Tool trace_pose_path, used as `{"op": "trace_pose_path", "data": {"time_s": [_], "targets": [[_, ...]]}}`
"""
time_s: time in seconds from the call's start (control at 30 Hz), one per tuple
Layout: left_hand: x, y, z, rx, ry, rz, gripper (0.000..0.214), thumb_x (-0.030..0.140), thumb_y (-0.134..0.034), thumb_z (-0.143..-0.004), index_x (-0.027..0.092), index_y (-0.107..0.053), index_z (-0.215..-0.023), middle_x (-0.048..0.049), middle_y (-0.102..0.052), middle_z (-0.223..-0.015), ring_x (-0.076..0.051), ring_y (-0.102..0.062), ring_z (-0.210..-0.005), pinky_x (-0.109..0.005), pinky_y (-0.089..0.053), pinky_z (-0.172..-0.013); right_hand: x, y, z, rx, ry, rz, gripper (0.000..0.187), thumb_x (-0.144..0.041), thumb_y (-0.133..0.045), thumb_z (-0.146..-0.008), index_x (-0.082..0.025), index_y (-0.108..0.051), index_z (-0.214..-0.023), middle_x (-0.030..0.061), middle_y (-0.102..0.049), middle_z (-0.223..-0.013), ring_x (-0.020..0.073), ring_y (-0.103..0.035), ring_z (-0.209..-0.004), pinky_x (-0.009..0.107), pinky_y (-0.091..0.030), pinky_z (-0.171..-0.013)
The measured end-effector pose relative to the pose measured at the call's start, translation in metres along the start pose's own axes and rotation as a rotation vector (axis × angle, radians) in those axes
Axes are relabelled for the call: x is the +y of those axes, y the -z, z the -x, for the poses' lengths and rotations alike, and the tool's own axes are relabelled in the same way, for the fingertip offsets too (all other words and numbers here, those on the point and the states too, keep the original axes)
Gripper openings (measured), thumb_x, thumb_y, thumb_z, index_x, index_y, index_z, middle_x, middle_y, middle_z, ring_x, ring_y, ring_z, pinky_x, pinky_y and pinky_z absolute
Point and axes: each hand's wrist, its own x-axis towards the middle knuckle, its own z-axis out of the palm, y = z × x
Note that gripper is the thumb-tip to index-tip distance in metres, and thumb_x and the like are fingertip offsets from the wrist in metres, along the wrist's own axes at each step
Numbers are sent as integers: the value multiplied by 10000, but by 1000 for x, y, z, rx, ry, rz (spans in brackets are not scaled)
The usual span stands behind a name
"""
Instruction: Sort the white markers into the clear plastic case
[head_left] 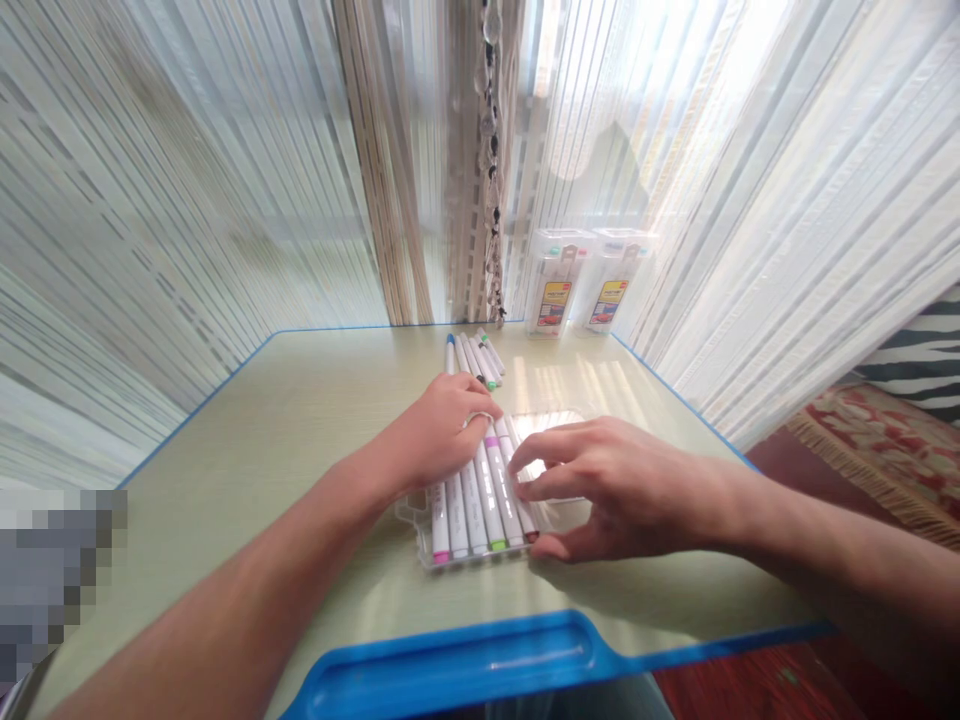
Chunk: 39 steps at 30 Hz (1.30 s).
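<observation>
White markers (pixel 488 490) lie side by side in a clear plastic case (pixel 429 562), with pink, green, purple and dark red coloured parts showing. My left hand (pixel 442 430) is bent over the far end of the row, its fingers curled and thumb close to the index finger; what they grip is partly hidden. On the right side of the case, my right hand (pixel 607 490) has its fingers and thumb apart. Its fingertips are at the rightmost markers, and the thumb is near the dark red end. The case's clear lid (pixel 574 415) shows partly behind that hand.
More loose markers (pixel 472 355) lie beyond my left hand, one with a blue end. Two clear labelled marker cases (pixel 553 290) stand at the table's back right. A blue tray (pixel 457 655) edges the near side of the table (pixel 322 390). String curtains (pixel 225 180) hang behind it.
</observation>
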Motion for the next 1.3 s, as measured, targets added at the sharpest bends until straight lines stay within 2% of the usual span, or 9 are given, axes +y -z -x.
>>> {"op": "trace_pose_path", "data": {"time_s": [0.47, 0.67, 0.8, 0.87, 1.0, 1.17, 1.3], "targets": [[-3, -4, 1, 18, 1, 28, 352, 153, -478, -908, 202, -808, -1023, -107, -691, -1160, -254, -629, -1135, -418, -444, -1090, -4, 1, 0, 17, 1, -23, 197, -332, -763, -832, -174, -750, -948, 91, -752, -934, 201, -713, -827, 293, -538, -758], [-4, -6, 1, 30, 6, 37, 343, 131, -459, -894, 143, -761, -1058, -138, -687, -1156, -270, -628, -1142, -428, -453, -1082, -4, 0, -1, 31, 0, -59, 256, -398, -722, -869, -161, -731, -964, 110, -742, -992, 203, -716, -823, 301, -539, -751], [-8, -2, 0, 85, 24, 62, 334, 110, -466, -863, 147, -742, -1048, -115, -700, -1148, -246, -640, -1129, -392, -461, -1069, -1, -2, -3, 91, -29, -53, 394, -430, -661, -915, -126, -702, -1162, 150, -731, -1115, 235, -720, -893, 331, -545, -758], [-13, 2, 0, 112, 43, 59, 335, 105, -461, -853, 152, -741, -1030, -102, -707, -1124, -237, -647, -1111, -376, -467, -1055, 1, -3, -5, 84, -91, -33, 493, -444, -633, -931, -95, -653, -1280, 164, -731, -1126, 225, -713, -818, 341, -542, -722], [-25, 8, -1, 160, 111, 12, 339, 123, -459, -850, 154, -748, -1025, -98, -707, -1092, -239, -657, -1069, -372, -472, -1038, 3, -3, -7, 33, -175, 3, 577, -491, -594, -944, -70, -624, -1338, 182, -741, -1148, 205, -690, -685, 368, -542, -713], [-40, 10, -2, 199, 208, -7, 317, 164, -485, -843, 163, -768, -984, -86, -718, -1024, -229, -676, -940, -355, -509, -954, 2, -4, -6, 16, -173, 29, 602, -521, -570, -955, -81, -613, -1363, 187, -740, -1193, 278, -750, -858, 402, -558, -802], [-47, 11, -2, 245, 252, -20, 307, 170, -500, -836, 163, -776, -970, -85, -735, -1001, -225, -679, -907, -341, -516, -920, 3, -8, -5, 30, -158, 40, 626, -544, -569, -952, -79, -610, -1368, 190, -737, -1203, 355, -735, -1031, 444, -564, -848]]}}
